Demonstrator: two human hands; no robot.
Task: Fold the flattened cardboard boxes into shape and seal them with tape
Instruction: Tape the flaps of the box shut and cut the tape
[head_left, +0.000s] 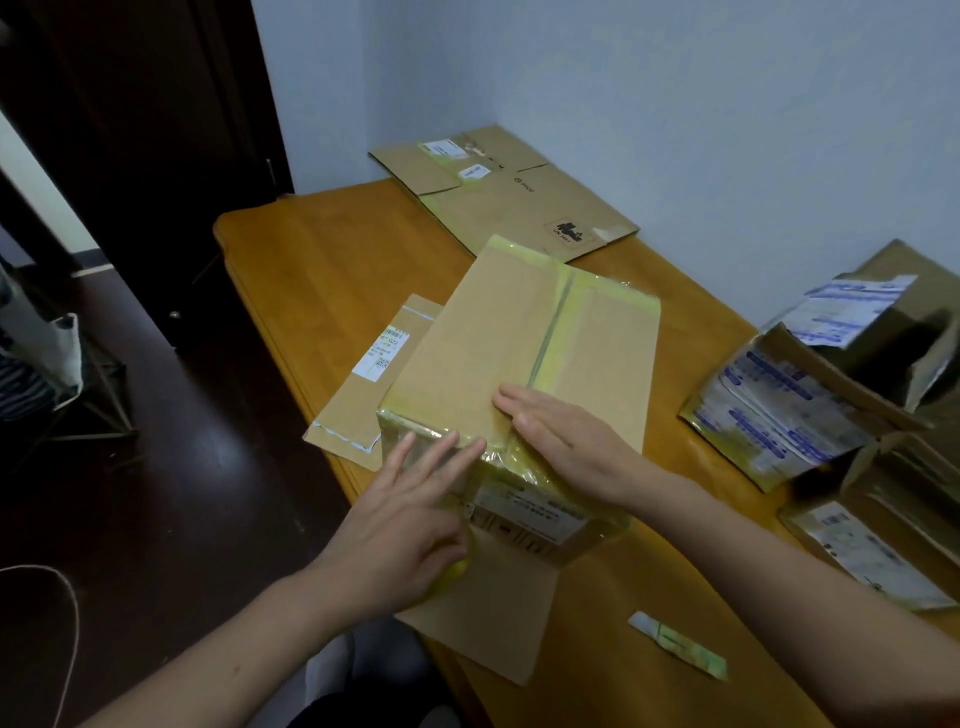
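You were sealing: your left hand (415, 514) and right hand (558, 439), both flat and open, pressed tape (551, 338) onto the box (488, 332) beneath them; next, I judge, you needed firm strokes down its near side

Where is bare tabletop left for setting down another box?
Biggest patch: the far-left corner of the table, between the flattened box at the back and the small flat carton. A narrow strip runs between the taped box and the opened boxes. The right side is crowded.
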